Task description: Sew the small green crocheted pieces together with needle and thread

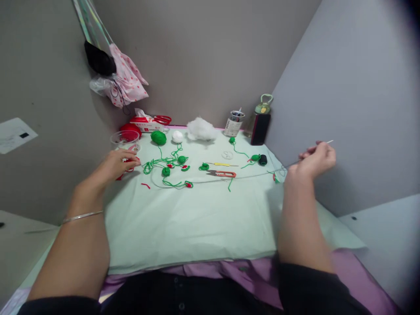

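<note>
My left hand [118, 165] is at the table's left side, its fingers bent together above red crochet pieces [130, 166]. What they pinch is too small to make out. My right hand [317, 158] is raised at the right, closed on a thin pale-tipped stick [330, 141]. From near that hand, a long thin grey cord [215, 180] runs left across the table and curves close to my left fingers. A small red-and-green crocheted piece [188, 184] lies at the cord. Tangled green yarn [164, 162] and small green balls [166, 172] lie right of my left hand.
Orange-handled thread snips [226, 174] and a yellow crochet hook [222, 164] lie mid-table. Behind are a green yarn ball [159, 138], white stuffing [201, 129], a pen jar [232, 126], a dark phone [260, 129] and a clear tub [114, 139]. Grey partitions enclose the table.
</note>
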A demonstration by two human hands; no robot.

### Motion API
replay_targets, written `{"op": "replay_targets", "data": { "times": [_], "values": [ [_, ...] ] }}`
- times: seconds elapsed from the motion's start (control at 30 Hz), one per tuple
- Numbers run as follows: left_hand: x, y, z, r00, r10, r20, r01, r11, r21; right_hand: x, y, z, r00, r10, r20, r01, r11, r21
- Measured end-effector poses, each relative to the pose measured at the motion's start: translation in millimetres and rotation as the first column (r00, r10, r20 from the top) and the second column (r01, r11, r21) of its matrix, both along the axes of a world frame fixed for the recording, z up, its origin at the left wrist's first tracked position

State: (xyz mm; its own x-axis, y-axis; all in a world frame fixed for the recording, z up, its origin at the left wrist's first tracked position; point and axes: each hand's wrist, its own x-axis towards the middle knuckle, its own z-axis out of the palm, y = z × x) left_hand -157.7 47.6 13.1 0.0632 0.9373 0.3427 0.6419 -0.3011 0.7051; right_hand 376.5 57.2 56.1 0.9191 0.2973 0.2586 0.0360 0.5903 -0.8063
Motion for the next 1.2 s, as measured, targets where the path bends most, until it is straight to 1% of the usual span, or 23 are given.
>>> {"op": "replay_targets", "data": {
  "times": [0.03,0.1,0.17,0.2,0.23,0.27,0.33,0.37,0.43,0.47,0.5,0.53,0.57,0.6,0.67,0.77,0.87,0.9,0.97,1.07,1.1,1.17,1.2],
  "values": [
    [7.7,1.7,-1.5,1.000,0.001,-0.023,-0.001,1.000,0.015,-7.1,0.4,1.5,0.999,0.041,0.019,-0.041,0.999,0.009],
    [30.3,-3.8,0.3,0.999,-0.036,-0.030,0.039,0.994,0.102,-28.2,0.5,2.9,0.978,0.201,0.055,-0.202,0.979,0.019],
    [61.2,-17.8,5.3,0.991,-0.129,-0.027,0.132,0.970,0.205,-59.3,-3.7,1.0,0.899,0.431,0.077,-0.430,0.902,-0.021],
    [77.9,-26.1,7.5,0.985,-0.170,-0.033,0.173,0.952,0.251,-78.0,-8.1,-1.8,0.833,0.547,0.083,-0.543,0.837,-0.072],
    [94.1,-34.4,8.7,0.977,-0.210,-0.037,0.212,0.934,0.286,-97.9,-14.2,-5.8,0.747,0.659,0.087,-0.646,0.751,-0.136],
    [108.9,-41.9,9.0,0.964,-0.262,-0.042,0.261,0.909,0.325,-118.0,-21.7,-11.1,0.639,0.765,0.076,-0.743,0.640,-0.194],
    [131.6,-53.1,6.7,0.938,-0.341,-0.064,0.338,0.858,0.387,-155.1,-38.9,-23.7,0.396,0.917,0.039,-0.873,0.389,-0.293],
    [138.9,-56.6,4.8,0.927,-0.367,-0.073,0.363,0.838,0.406,-170.3,-47.2,-30.1,0.278,0.960,0.012,-0.905,0.267,-0.332],
    [146.5,-60.0,1.1,0.922,-0.381,-0.060,0.369,0.826,0.425,-191.4,-60.3,-40.9,0.103,0.993,-0.058,-0.922,0.073,-0.381],
    [147.5,-60.4,-0.1,0.926,-0.375,-0.039,0.356,0.834,0.423,-197.1,-64.5,-44.6,0.036,0.995,-0.098,-0.920,-0.005,-0.393],
    [147.4,-60.3,-0.6,0.932,-0.362,-0.008,0.333,0.850,0.409,-199.9,-67.0,-47.0,-0.011,0.991,-0.131,-0.915,-0.063,-0.398],
    [146.7,-60.1,-0.5,0.938,-0.346,0.026,0.310,0.870,0.384,-200.2,-67.9,-48.1,-0.043,0.987,-0.153,-0.910,-0.102,-0.402],
    [145.6,-59.7,0.2,0.942,-0.330,0.061,0.289,0.891,0.350,-198.8,-67.7,-48.1,-0.063,0.986,-0.157,-0.903,-0.123,-0.411],
    [144.5,-59.4,1.2,0.945,-0.314,0.095,0.272,0.911,0.310,-196.3,-66.8,-47.2,-0.072,0.987,-0.141,-0.895,-0.127,-0.429],
    [142.3,-58.5,3.4,0.946,-0.284,0.155,0.244,0.941,0.235,-190.4,-64.2,-43.8,-0.061,0.996,-0.061,-0.871,-0.083,-0.483],
    [139.8,-55.8,4.2,0.937,-0.253,0.242,0.233,0.966,0.109,-184.2,-61.8,-38.6,0.003,0.998,0.070,-0.843,0.040,-0.537],
    [140.3,-52.9,0.6,0.872,-0.270,0.408,0.320,0.946,-0.059,-182.5,-60.6,-36.3,0.110,0.985,0.133,-0.836,0.164,-0.523],
    [141.7,-52.6,-0.9,0.823,-0.273,0.498,0.369,0.924,-0.102,-182.6,-60.2,-36.3,0.140,0.979,0.146,-0.833,0.197,-0.516],
    [145.8,-53.1,-3.2,0.677,-0.251,0.692,0.473,0.868,-0.148,-183.7,-59.9,-37.2,0.186,0.969,0.164,-0.828,0.244,-0.505],
    [151.8,-55.5,-3.6,0.448,-0.117,0.886,0.562,0.808,-0.177,-187.1,-62.3,-41.5,0.231,0.951,0.207,-0.810,0.306,-0.500],
    [153.0,-56.1,-3.1,0.391,-0.063,0.918,0.561,0.808,-0.183,-188.7,-64.2,-43.6,0.248,0.935,0.255,-0.792,0.347,-0.503],
    [154.2,-56.7,-2.6,0.307,0.021,0.951,0.525,0.830,-0.188,-192.2,-69.5,-48.6,0.265,0.864,0.429,-0.721,0.472,-0.506],
    [154.5,-56.8,-2.8,0.283,0.043,0.958,0.502,0.845,-0.186,-194.0,-72.6,-51.2,0.249,0.807,0.536,-0.678,0.540,-0.498]
  ]
}}
